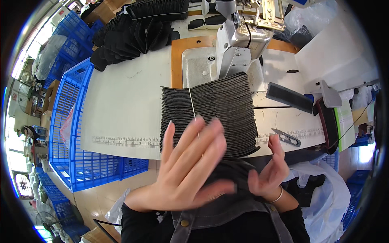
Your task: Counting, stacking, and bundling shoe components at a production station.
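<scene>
Fingers long and parted, the left hand (182, 178) rises over the near face of a thick stack of thin black pieces (231, 117), its thumb stretched to the right; motion blurs the fingertips, and whether they touch the stack or the thin white cord (191, 103) running down it cannot be told. Right of it, the right hand (272, 172) is half curled, with a gap between thumb and fingers and nothing visible in its grasp; a slim bracelet (276, 196) rings the wrist. Below both, a soft grey apron (206, 218) with round brassy buttons covers black sleeves and chest. The stack sits at the near edge of a smooth pale tabletop (121, 101), its matte, ridged layers packed like pages, in front of a glossy metal sewing machine (235, 44) set in an orange-brown board (176, 67). To the stack's right lie small grey snips (287, 137) with a pointed blade and, farther off, a dark rectangular block (289, 98). At far left, more curved black pieces (133, 38) fan out in overlapping rows; left of the table stands a blue lattice-walled plastic crate (73, 162). Near right, crinkled translucent plastic (324, 206) bunches around dark material.
</scene>
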`<action>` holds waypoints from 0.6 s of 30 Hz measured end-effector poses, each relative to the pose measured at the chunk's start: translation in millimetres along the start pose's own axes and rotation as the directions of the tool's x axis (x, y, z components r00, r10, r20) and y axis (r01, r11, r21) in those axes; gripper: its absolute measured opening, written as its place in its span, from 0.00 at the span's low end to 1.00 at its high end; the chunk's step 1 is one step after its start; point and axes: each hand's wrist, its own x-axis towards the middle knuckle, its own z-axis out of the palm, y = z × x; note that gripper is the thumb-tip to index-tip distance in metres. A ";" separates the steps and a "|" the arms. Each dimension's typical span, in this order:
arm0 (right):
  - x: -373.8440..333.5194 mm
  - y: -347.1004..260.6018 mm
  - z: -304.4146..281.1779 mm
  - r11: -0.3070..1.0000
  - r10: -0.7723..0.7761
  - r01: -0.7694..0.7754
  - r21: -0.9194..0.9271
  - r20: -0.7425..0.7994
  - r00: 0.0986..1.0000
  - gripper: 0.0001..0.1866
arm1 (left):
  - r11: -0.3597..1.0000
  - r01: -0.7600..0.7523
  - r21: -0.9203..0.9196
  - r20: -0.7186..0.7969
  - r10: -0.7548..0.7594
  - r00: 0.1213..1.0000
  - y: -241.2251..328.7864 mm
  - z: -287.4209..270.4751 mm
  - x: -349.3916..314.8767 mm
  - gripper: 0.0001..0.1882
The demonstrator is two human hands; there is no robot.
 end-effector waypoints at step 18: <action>-5.7 -2.5 -11.1 0.992 0.109 -0.108 -0.058 0.003 0.994 0.22 | -0.241 -0.291 -0.926 -0.290 -0.041 0.956 75.3 -20.3 30.0 0.29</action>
